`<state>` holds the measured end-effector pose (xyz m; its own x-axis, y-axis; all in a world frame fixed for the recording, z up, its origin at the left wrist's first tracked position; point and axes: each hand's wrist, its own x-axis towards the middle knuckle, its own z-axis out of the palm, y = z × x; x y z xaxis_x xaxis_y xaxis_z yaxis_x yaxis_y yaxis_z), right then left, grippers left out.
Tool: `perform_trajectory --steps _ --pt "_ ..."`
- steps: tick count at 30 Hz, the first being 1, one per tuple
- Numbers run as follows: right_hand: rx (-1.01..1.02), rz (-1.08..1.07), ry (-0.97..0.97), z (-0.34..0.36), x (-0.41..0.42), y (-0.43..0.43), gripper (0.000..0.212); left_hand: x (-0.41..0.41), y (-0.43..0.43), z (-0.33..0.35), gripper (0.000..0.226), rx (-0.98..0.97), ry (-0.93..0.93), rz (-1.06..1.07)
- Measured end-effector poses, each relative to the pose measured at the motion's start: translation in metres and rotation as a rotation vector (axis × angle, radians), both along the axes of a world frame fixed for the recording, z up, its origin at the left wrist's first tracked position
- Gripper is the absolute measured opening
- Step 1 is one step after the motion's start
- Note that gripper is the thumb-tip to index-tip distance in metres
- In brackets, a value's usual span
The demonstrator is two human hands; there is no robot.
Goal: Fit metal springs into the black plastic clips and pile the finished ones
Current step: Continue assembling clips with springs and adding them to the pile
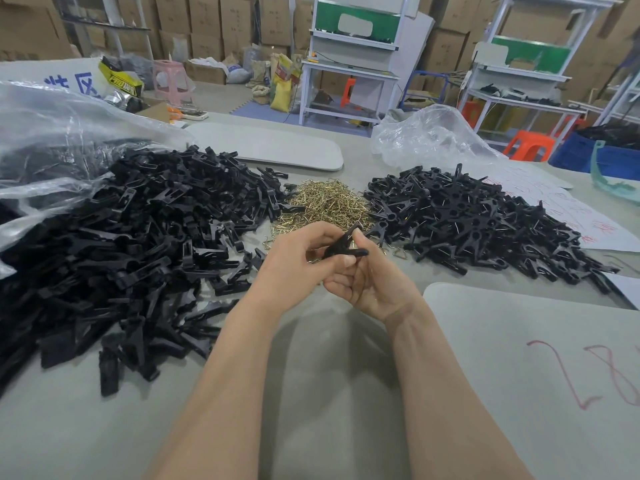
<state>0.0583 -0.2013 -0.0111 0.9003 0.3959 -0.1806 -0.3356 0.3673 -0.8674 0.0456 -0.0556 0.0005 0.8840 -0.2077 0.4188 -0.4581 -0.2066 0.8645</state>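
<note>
Clip (343, 247) clamped in both left hand (298, 263) and right hand (369, 287), above middle of table (311, 362), just short of brass springs (325, 204). Spring seating hidden. Risk: slipped pinch, spring snapping out, half-fitted clip lost in finished pile (478, 223) toward right edge

Two hands (298, 268) (372, 289), one held clip (343, 247), two clip heaps (138, 237) (478, 220), one spring heap (325, 206).

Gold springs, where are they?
Head view: the gold springs sit mid-table, between the big left pile of loose clips and the right pile of finished clips.
</note>
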Motion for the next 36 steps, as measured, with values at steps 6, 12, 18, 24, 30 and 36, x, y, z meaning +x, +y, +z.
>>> perform_trajectory --steps 6,12,18,24,30,36 --pt "0.008 0.007 -0.008 -0.001 0.0 0.002 0.057 0.001 0.002 -0.001 0.033 0.022 0.015 0.002" --pt "0.008 -0.012 0.024 -0.003 0.001 0.006 0.052 0.001 0.003 0.0 0.025 0.034 0.052 0.006" --pt "-0.122 -0.038 0.035 0.001 0.004 0.006 0.062 0.003 0.005 -0.001 0.02 0.076 0.062 0.105" --pt "-0.62 -0.293 -0.359 0.009 0.007 0.001 0.018 0.007 0.005 -0.007 0.034 0.37 0.026 0.197" --pt "0.03 -0.905 -0.209 0.027 0.016 -0.016 0.083 0.012 0.02 -0.007 0.049 0.456 0.191 0.676" --pt "-0.945 -0.519 -0.537 0.008 0.007 0.021 0.027 0.012 0.016 -0.019 0.043 0.82 0.377 0.602"
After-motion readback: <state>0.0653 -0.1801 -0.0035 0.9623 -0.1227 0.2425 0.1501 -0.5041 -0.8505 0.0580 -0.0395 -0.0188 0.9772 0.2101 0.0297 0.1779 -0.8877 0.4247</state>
